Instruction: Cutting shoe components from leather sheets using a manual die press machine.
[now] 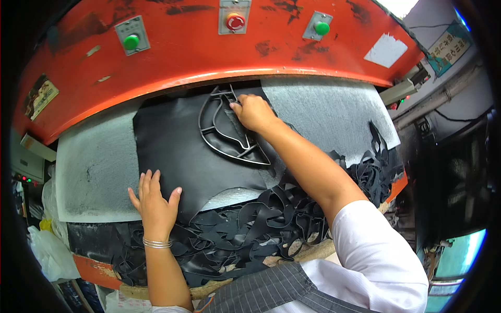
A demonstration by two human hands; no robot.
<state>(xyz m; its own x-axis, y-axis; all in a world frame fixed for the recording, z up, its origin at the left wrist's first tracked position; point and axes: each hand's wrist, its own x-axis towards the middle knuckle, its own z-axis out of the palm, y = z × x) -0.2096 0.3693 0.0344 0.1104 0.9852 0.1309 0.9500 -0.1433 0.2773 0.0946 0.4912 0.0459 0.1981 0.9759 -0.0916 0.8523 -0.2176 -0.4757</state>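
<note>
A sheet of black leather [169, 130] lies on the pale cutting board, its lower edge cut into curves. On its upper right part rests a metal cutting die [225, 153], a curved outline with inner bands and cross struts. My right hand [254, 112] reaches across and is closed on the die's upper right side; its fingertips are partly hidden behind the metal. My left hand [158, 207], with bangles at the wrist, is spread open at the lower left edge of the leather, fingers pointing away from me. It holds nothing.
A red press beam [198, 57] spans the far side, bearing two green buttons [131, 42] and a red knob [235, 22]. The worn grey-white board [96, 167] shows on both sides. Black leather scraps [250, 235] heap along the near edge. A plastic bag [52, 253] hangs at left.
</note>
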